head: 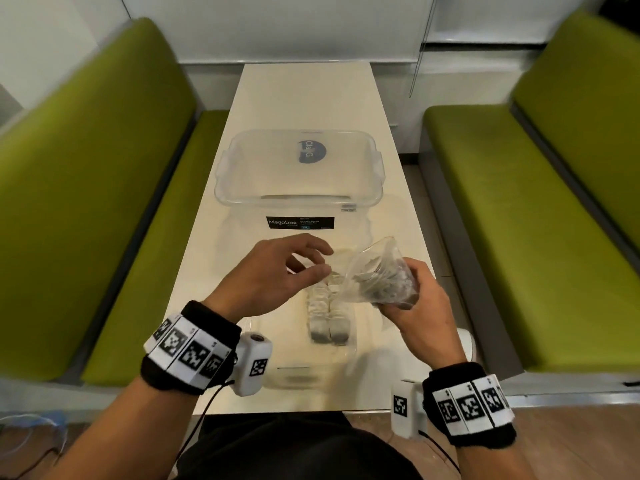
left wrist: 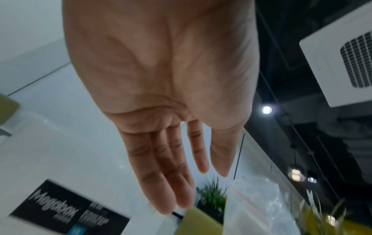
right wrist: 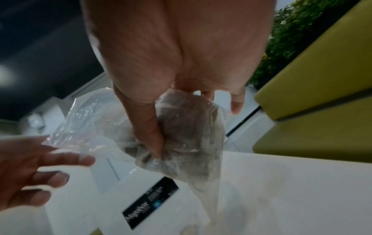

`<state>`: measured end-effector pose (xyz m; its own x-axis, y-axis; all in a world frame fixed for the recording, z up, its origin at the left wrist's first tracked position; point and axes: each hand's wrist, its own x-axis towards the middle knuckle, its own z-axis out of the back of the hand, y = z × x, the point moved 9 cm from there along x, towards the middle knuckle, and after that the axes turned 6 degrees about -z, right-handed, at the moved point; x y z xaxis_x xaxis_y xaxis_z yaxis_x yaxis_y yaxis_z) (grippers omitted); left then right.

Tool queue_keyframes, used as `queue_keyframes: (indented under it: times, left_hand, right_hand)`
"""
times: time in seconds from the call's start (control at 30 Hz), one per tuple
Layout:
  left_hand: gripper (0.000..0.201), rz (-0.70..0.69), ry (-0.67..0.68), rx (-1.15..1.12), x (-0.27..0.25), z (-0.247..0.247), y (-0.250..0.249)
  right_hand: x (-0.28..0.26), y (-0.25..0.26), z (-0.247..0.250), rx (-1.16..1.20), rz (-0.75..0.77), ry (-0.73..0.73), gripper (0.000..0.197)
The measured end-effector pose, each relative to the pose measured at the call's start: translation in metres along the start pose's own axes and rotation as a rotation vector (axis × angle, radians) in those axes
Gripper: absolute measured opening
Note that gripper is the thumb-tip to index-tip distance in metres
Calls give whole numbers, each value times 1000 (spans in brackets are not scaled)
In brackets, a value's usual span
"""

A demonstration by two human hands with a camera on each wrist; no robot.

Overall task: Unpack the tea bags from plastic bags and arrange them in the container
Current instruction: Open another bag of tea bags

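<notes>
My right hand [head: 408, 285] grips a clear plastic bag [head: 374, 275] stuffed with tea bags, tilted so its open mouth points up and left over the clear container [head: 301, 222]. In the right wrist view my thumb and fingers of the right hand [right wrist: 197, 130] squeeze the bag's [right wrist: 181, 160] full bottom. My left hand [head: 325, 261] hovers empty at the bag's mouth, its fingers loosely spread, and the left wrist view shows the left hand [left wrist: 213, 172] with its fingers straight. Two rows of tea bags [head: 327, 317] lie in the container below.
The container's clear lid [head: 301, 168] with a blue logo lies on the white table [head: 304, 95] just beyond the container. Green benches [head: 104, 188] flank the table on both sides. The table's near edge is by my body.
</notes>
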<state>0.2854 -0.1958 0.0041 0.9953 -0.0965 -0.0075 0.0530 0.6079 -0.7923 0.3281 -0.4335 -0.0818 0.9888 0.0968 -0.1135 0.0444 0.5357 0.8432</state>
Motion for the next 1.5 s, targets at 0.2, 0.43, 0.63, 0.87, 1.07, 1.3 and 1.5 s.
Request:
queue_keyframes:
  times: [0.2,0.43,0.63,0.87,1.07,1.3,1.5]
  left_hand:
    - [22,-79,14,-89,-24,12,-36]
    - [26,-72,17,-1,-26,7,-23]
    - [23,-47,81,-120,-31,6,-15]
    - [32,-51,123,6,-31,-6,-13]
    - [35,-117,17,120,-30,-4,-20]
    - [10,-43,-104,-70,-33,10,-12]
    - [17,-19,-56,-50,-31,9,-11]
  right_hand:
    - [-6,40,-4,-45,108,101,62]
    - [-21,71,-5,-126,153,297,61]
    - [-30,77,2,-109,108,349,66]
    - [-36,79,0,-120,129,346,63]
    - [-38,84,-3,-108,156,345,60]
    - [-36,78,-8,-89,157,342,57]
    - [-34,72,-19,-53,160,385,58]
